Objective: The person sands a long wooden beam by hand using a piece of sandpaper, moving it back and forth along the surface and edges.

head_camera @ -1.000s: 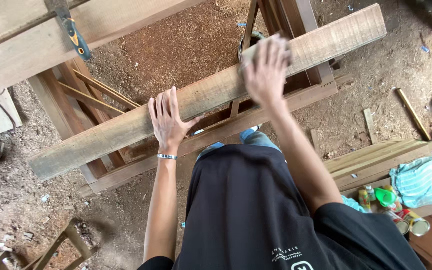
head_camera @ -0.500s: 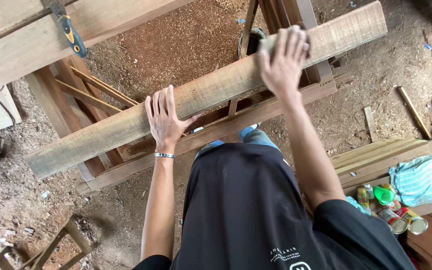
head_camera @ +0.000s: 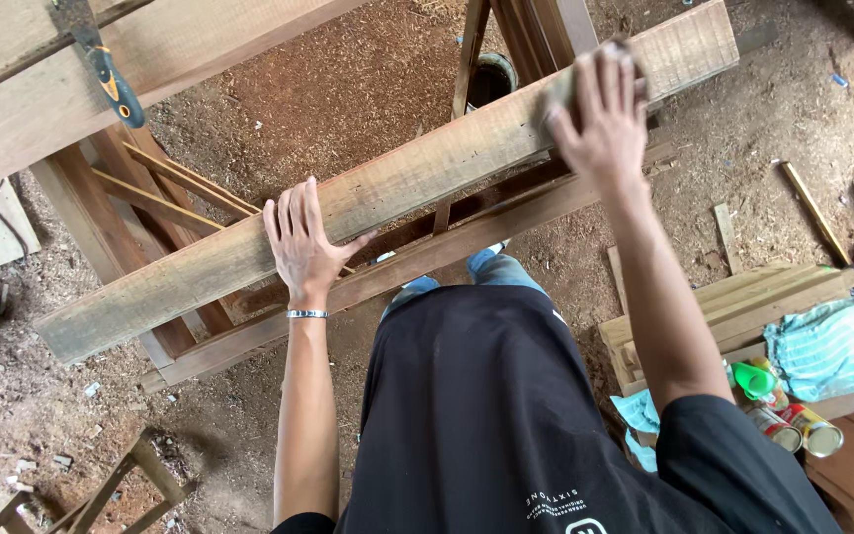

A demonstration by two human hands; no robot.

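Long rough plank point(head_camera: 407, 188) lies diagonally across wooden frame point(head_camera: 427, 259) over sawdust-strewn dirt floor point(head_camera: 348, 79). Left hand point(head_camera: 300, 242) flat on plank's middle, fingers spread, grip open. Right hand point(head_camera: 603, 114) presses something against plank near far end; grip unclear. Cans point(head_camera: 793, 425) and striped cloth point(head_camera: 830, 346) at right.

A long, rough, pale wooden plank point(head_camera: 397, 188) lies slantwise across a wooden frame.

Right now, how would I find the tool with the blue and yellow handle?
Start at the long plank under both hands, then look to the wide board across the top left corner. The tool lies on that board, its dark metal part toward the top edge. It is the only blue and yellow thing among the brown wood.
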